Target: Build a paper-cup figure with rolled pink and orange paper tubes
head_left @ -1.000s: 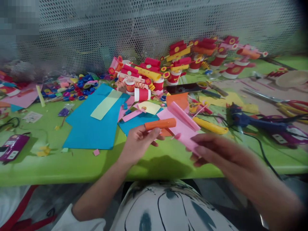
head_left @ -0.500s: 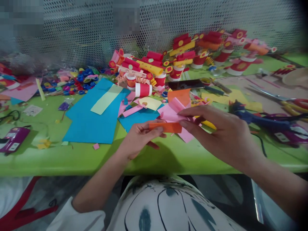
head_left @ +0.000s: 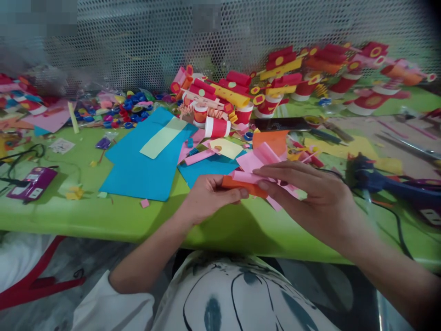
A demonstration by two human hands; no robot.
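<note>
Pink roll (head_left: 243, 177) reached orange roll's (head_left: 255, 189) edge.

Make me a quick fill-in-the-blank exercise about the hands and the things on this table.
1. The left hand holds a paper roll coloured ____.
2. The right hand pinches a ____ paper piece by that roll.
3. The pale green strip lies on a ____ sheet.
4. The red-and-white cup nearest the hands lies on its ____.

Missing words: orange; pink; blue; side.
</note>
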